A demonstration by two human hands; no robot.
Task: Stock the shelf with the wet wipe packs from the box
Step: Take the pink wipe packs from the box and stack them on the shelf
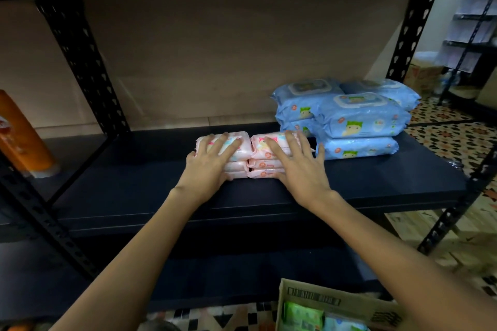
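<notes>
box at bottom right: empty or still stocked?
Still stocked: a green wet wipe pack shows inside the open cardboard box. How many remain: cannot tell.

shelf (269, 191): matt dark metal | blue wet wipe packs (360, 118): glossy plastic film | pink wet wipe packs (242, 166): glossy film | box (309, 295): matt cardboard

Dark shelf (161, 191) bearing pink packs (242, 166), blue packs (357, 148).

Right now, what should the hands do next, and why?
Probably let go and reach back to the box. The left hand and right hand already rest on pink packs stacked on the shelf, and the box holds more packs.
</notes>
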